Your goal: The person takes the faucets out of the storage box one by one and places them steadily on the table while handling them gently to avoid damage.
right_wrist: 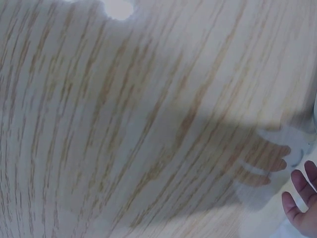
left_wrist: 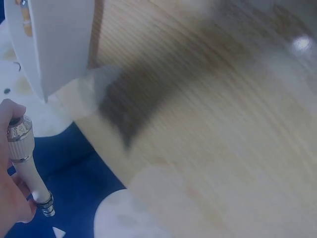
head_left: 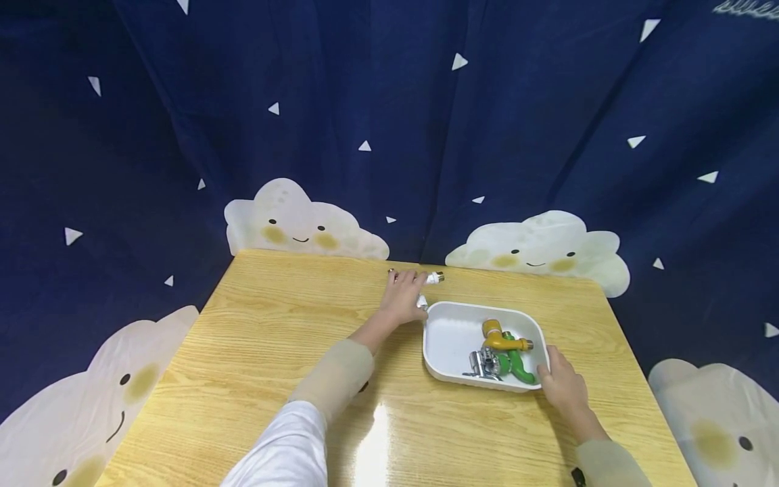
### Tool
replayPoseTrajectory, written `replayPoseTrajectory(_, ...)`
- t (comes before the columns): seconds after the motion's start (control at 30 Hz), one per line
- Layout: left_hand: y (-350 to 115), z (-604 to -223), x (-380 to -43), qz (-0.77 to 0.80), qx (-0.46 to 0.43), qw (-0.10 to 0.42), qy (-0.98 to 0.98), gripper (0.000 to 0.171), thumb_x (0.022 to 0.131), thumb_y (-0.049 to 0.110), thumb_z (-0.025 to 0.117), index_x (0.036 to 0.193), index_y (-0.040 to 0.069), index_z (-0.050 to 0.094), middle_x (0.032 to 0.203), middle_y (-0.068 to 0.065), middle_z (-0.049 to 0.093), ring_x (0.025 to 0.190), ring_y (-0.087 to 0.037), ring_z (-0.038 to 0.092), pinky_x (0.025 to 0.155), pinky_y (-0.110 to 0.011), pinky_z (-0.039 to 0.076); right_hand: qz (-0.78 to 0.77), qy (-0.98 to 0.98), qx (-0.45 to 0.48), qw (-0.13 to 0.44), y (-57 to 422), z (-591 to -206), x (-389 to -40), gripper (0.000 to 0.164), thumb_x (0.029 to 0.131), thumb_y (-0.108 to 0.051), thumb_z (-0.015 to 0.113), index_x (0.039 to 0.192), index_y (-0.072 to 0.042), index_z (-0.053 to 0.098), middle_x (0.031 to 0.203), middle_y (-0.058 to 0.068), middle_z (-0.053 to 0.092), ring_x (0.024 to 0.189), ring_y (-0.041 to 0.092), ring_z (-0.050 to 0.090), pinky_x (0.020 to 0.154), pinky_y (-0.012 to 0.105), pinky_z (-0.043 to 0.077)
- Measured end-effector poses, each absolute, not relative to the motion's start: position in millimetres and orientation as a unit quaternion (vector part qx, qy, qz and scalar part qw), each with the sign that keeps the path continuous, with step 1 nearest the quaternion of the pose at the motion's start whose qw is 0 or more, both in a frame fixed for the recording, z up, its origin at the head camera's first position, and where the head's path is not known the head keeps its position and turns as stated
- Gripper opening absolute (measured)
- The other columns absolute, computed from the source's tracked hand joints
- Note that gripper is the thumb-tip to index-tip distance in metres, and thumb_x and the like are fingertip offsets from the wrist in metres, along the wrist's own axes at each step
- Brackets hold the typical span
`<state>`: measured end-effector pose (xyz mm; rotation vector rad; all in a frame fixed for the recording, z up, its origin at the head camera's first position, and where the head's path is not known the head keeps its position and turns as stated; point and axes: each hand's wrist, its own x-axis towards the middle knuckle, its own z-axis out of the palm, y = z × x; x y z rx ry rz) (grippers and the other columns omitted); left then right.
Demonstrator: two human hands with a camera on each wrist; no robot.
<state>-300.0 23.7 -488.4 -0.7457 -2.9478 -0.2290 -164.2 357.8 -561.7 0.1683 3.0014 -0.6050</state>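
Note:
My left hand (head_left: 402,297) holds a white tap-like fitting (head_left: 435,278) at the far side of the table, beside the basin's left end. Silver rings and a threaded metal end show on this fitting (left_wrist: 27,161) in the left wrist view, with fingers around it; the palm hides part of it. My right hand (head_left: 564,384) grips the right rim of the white basin (head_left: 453,338), thumb at the edge. Only some fingers (right_wrist: 302,186) enter the right wrist view. Inside the basin lie an orange tap (head_left: 502,342), a green tap (head_left: 519,368) and silver metal parts (head_left: 483,364).
The wooden table (head_left: 255,352) runs back to a dark blue curtain (head_left: 365,81) with white triangles and smiling clouds. A small dark object (head_left: 363,387) shows partly beside the left forearm. Light glares off the table's front.

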Motion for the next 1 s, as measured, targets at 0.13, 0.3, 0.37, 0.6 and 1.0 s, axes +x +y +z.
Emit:
replayPoseTrajectory(0.13,15,-496,-302,-0.100,-0.225,0.044,-0.968,0.084,0.063,0.043,0.075,0.134,0.015,0.040,0.124,-0.007,0.049,0.116,-0.024,0.043,0.102,-0.043,0.021,-0.199,0.978,0.057,0.038,358,-562,-164,0.046,0.092,-0.020,0.036,0.131,0.004,0.030,0.123,0.029,0.045,0.106,0.046,0.047,0.073,0.057,0.043)
replayPoseTrajectory(0.3,5,-508,-303,-0.117,-0.204,0.039,-0.971,0.083,0.061,0.042,0.075,0.132,0.015,0.042,0.119,-0.006,0.051,0.111,-0.023,0.045,0.101,-0.042,0.022,-0.198,0.978,0.055,0.035,358,-562,-164,0.045,0.092,-0.020,0.037,0.130,0.004,0.031,0.122,0.029,0.045,0.106,0.046,0.047,0.072,0.057,0.043)
replayPoseTrajectory(0.37,2,-512,-303,-0.121,-0.200,0.033,-0.972,0.083,0.062,0.042,0.075,0.132,0.015,0.042,0.118,-0.006,0.051,0.110,-0.023,0.045,0.101,-0.042,0.022,-0.197,0.978,0.055,0.034,359,-563,-164,0.045,0.092,-0.020,0.037,0.130,0.004,0.031,0.122,0.029,0.045,0.105,0.046,0.047,0.072,0.057,0.044)
replayPoseTrajectory(0.6,-4,-527,-301,-0.127,-0.193,0.001,-0.973,0.083,0.065,0.042,0.073,0.136,0.014,0.039,0.123,-0.007,0.049,0.114,-0.025,0.043,0.104,-0.044,0.019,-0.196,0.978,0.056,0.036,358,-563,-164,0.046,0.092,-0.020,0.036,0.130,0.004,0.031,0.122,0.029,0.045,0.106,0.046,0.048,0.072,0.056,0.044)
replayPoseTrajectory(1.0,-9,-547,-288,-0.130,-0.197,-0.036,-0.971,0.078,0.065,0.038,0.074,0.132,0.011,0.043,0.123,-0.010,0.050,0.115,-0.027,0.043,0.103,-0.045,0.023,-0.205,0.977,0.057,0.025,359,-564,-164,0.042,0.092,-0.020,0.036,0.129,0.001,0.033,0.121,0.027,0.047,0.108,0.046,0.046,0.074,0.059,0.041)
